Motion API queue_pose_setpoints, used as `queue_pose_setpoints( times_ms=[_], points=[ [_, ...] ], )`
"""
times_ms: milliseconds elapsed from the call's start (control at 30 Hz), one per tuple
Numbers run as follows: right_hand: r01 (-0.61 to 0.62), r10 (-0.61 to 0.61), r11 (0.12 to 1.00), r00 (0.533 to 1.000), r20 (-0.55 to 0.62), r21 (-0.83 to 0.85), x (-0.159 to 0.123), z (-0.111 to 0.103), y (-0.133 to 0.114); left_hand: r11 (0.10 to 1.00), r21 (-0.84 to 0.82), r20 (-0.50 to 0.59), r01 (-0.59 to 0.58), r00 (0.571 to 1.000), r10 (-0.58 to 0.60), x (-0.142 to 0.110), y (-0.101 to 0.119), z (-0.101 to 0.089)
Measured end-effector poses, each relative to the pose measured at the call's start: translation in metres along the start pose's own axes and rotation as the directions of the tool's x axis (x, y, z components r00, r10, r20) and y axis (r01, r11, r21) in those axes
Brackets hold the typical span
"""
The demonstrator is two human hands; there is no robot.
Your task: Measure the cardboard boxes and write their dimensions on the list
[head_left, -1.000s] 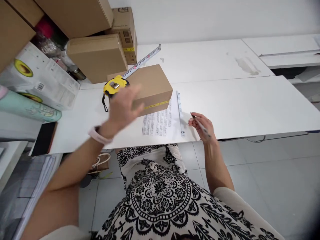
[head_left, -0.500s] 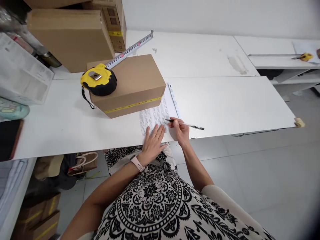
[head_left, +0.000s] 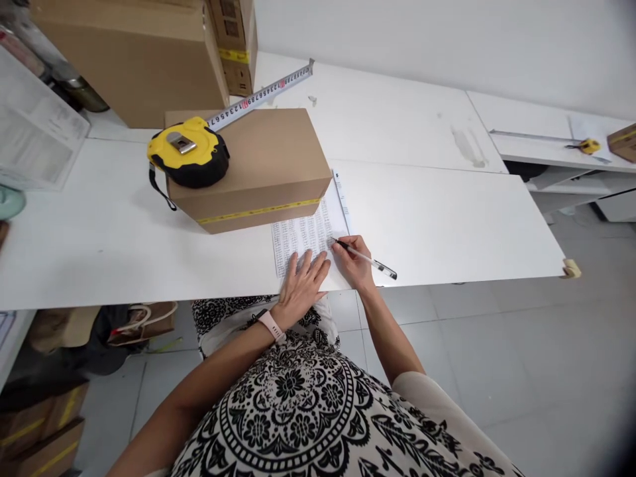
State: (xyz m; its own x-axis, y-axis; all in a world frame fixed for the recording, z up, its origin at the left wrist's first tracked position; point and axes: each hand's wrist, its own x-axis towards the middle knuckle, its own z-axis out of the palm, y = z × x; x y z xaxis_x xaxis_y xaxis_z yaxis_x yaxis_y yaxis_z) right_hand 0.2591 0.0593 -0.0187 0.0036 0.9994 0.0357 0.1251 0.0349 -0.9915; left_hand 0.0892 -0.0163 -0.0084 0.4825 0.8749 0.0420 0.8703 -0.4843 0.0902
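Observation:
A sheet of paper [head_left: 301, 233] covered in rows of handwriting lies at the front of the white table, its far part hidden under a cardboard box [head_left: 258, 159]. My left hand [head_left: 302, 281] rests flat on the sheet's near edge, fingers spread. In my right hand [head_left: 355, 260] is a pen [head_left: 373, 262], its tip at the paper's right side. On top of the box sits a yellow and black tape measure [head_left: 189, 152], its blade [head_left: 263, 95] pulled out toward the back right. A strip of printed paper [head_left: 341, 199] shows beside the sheet.
Larger cardboard boxes [head_left: 134, 59] stand at the back left, near a clear plastic bin [head_left: 37, 119]. Another tape measure [head_left: 589, 146] lies on the far right table beside a small box [head_left: 623, 142]. The table's front edge runs just below my hands.
The view has shifted and tilted a little. My right hand still grips the pen, whose rear end now points lower. My left hand stays flat on the paper.

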Motion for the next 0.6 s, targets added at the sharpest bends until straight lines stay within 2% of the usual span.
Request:
queue_pose_setpoints(
  times_ms=[100, 267, 600],
  points=[
    [-0.015, 0.013, 0.997, 0.999, -0.036, -0.073, 0.000, 0.002, -0.001, 1.000, 0.028, -0.011, -0.004, 1.000, 0.004, 0.000, 0.000, 0.003],
    [0.046, -0.053, 0.973, 0.998, -0.023, -0.224, -0.001, 0.003, -0.009, 1.000, 0.015, -0.032, 0.009, 0.999, -0.009, -0.002, 0.001, 0.007],
    [0.078, -0.069, 0.960, 0.997, 0.044, -0.268, -0.001, 0.003, -0.010, 0.999, 0.037, -0.072, 0.010, 0.997, -0.008, -0.003, 0.002, 0.011]
  ],
)
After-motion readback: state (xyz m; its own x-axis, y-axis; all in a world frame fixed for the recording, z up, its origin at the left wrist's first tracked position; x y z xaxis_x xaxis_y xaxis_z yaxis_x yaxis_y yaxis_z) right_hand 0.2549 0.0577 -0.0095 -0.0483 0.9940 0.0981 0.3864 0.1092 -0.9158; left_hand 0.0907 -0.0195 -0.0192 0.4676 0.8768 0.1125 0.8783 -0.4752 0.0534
